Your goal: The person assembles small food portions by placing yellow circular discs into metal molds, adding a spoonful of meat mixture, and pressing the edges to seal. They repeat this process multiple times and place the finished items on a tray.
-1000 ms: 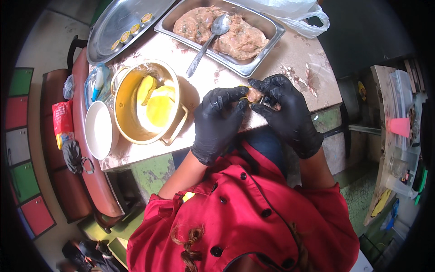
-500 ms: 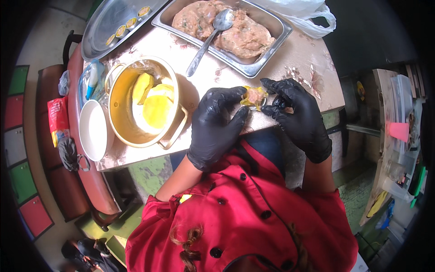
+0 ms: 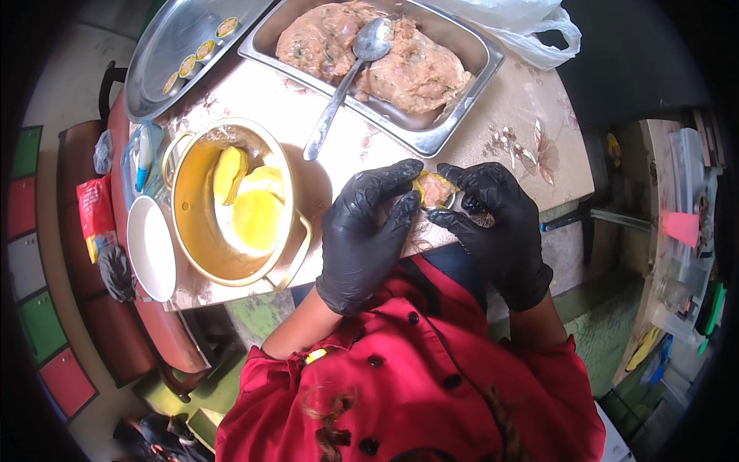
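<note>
Between my gloved fingertips is a small dumpling (image 3: 436,189), a yellow wrapper around pinkish minced meat, sitting in a little metal mould. My left hand (image 3: 366,231), in a black glove, pinches its left side with thumb and fingers. From the right, my right hand (image 3: 496,227), gloved the same way, grips the opposite edge. Left of my hands, a gold-coloured pot (image 3: 192,212) contains yellow wrappers (image 3: 258,219). Beyond them is a steel pan (image 3: 431,143) with two mounds of minced meat (image 3: 419,69). A metal spoon (image 3: 336,104) leans on the meat, its handle crossing the pan's near rim.
A round metal tray (image 3: 146,73) at the far left carries several filled moulds (image 3: 187,66). Beside the pot stands a white bowl (image 3: 150,248). A white plastic bag (image 3: 531,31) lies at the far right. Shelving with containers (image 3: 681,229) stands right of the table.
My head view has shifted slightly, so the tray and pot appear further left. Both hands still hold the dumpling; my right fingers have moved closer over its edge.
</note>
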Demonstrator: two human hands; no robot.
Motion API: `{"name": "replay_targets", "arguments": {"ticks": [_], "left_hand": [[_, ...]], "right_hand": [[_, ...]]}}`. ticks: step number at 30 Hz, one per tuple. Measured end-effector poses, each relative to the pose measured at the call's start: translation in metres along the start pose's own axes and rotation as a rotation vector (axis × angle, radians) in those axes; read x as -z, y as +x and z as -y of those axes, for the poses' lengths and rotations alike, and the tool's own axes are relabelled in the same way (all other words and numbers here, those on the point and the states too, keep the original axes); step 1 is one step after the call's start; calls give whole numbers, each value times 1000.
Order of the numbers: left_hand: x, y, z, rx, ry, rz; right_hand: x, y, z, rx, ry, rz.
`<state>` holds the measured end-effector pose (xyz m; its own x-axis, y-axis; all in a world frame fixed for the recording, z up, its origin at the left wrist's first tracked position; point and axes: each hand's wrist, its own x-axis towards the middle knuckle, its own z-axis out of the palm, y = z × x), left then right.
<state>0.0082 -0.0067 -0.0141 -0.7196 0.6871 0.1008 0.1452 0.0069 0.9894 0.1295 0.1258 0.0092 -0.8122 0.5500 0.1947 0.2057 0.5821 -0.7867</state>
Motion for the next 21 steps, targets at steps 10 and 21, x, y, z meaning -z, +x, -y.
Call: {"name": "replay_targets", "arguments": {"ticks": [10,21], "left_hand": [[1,3,-2,74,-269,16],[1,6,-3,152,-171,88]], "right_hand": [[15,0,4,-129,81,19],[5,0,-5,11,45,-11]]}}
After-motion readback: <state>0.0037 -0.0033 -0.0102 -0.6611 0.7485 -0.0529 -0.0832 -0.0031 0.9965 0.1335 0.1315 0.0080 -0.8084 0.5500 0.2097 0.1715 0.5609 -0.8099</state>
